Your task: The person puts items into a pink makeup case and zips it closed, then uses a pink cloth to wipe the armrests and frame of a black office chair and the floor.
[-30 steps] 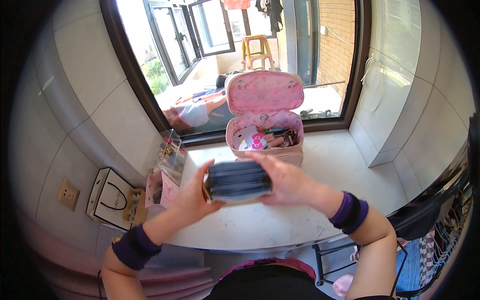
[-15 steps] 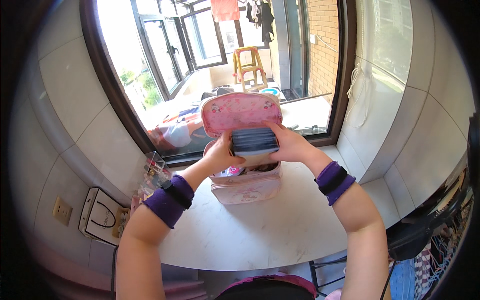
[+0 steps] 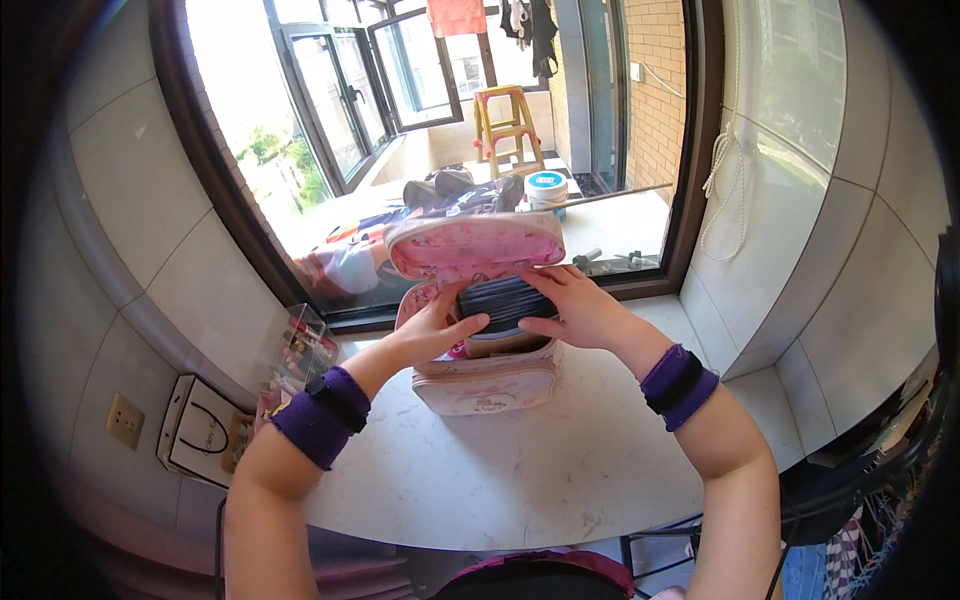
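A pink cosmetic bag (image 3: 485, 392) with printed pictures stands on the white table, its zipped lid (image 3: 470, 245) raised at the back. Inside its mouth is a pale box (image 3: 500, 344) filled with dark, thin, flat pieces standing in a row; what they are I cannot make out. My left hand (image 3: 435, 325) grips the box's left side, its thumb along the near edge. On the opposite side my right hand (image 3: 575, 305) clasps it, fingers over the far corner and thumb in front. Something bright pink shows beside the box, near my left hand. The box's lower part is hidden in the bag.
A clear organizer (image 3: 305, 345) with small cosmetics stands at the table's left edge, near a white paper bag (image 3: 205, 430). Behind the bag are the window frame (image 3: 640, 285), a white tub (image 3: 546, 190) and a yellow step stool (image 3: 507, 130). Dark clutter (image 3: 850, 470) lies at right.
Both hands have lowered the box of dark pieces into the bag. The bag's lid now tilts further forward over it. The view has shifted slightly.
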A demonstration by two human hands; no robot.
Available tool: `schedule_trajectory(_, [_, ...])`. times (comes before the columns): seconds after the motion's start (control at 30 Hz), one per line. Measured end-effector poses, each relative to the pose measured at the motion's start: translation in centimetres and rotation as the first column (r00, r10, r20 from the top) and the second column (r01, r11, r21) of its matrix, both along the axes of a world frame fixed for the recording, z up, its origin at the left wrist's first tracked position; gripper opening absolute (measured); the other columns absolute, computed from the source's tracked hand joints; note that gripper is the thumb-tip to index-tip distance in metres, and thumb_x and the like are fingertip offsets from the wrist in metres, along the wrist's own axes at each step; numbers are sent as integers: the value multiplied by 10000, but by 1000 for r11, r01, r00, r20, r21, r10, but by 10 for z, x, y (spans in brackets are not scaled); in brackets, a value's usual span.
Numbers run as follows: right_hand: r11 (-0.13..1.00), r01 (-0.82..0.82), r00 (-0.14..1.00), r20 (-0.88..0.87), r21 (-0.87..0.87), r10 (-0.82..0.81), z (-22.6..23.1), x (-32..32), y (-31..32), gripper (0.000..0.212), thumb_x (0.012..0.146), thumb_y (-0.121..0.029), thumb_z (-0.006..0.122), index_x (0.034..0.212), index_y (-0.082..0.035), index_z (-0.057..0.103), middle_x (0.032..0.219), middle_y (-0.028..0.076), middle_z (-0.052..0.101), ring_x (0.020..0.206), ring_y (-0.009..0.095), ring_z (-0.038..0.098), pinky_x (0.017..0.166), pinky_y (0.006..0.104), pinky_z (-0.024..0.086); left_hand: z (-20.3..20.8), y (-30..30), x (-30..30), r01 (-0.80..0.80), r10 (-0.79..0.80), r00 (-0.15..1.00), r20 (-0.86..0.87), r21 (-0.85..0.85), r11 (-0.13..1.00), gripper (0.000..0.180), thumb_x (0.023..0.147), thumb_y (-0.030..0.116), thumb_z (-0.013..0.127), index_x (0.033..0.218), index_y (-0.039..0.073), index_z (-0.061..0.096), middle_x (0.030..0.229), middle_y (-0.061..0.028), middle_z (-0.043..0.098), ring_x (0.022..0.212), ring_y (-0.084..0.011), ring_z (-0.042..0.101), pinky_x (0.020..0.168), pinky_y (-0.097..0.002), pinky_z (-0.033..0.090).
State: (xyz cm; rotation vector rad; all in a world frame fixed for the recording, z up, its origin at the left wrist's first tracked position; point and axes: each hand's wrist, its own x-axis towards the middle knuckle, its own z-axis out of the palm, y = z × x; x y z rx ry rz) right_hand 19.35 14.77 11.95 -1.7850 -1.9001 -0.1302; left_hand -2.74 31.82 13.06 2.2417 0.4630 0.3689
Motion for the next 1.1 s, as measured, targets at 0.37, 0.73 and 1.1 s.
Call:
schedule_trajectory(0.37, [999,-15,999,37,-34,17,-19,3,12,552,955,-425,612,1390,-97,523,1399,182,537,1262,360,541,1040,436,468,14,-13,0,168,6,934,-357,453,876,521,949,485,634,1294,94,612,932,-92,720,885,-222,664,877,-313,490])
schedule_trajectory(0.73, [986,163,839,-522,-31,-155,-38,59,-15,445,925,-120,600,1363,-55,557,1213,141,668,913,220,688,835,327,545,52,-66,-54,1,10,1000,-12,699,715,230,828,216,715,987,88,610,897,-145,651,878,-323,647,758,-392,523])
schedule_trajectory(1.1, [988,-155,545,-833,10,93,-74,80,68,453,954,20,594,1396,-49,524,1205,69,653,971,143,643,836,287,553,5,-84,21,-13,-132,990,45,972,233,596,733,205,747,1290,87,572,1295,-71,557,1164,-250,545,949,-389,460])
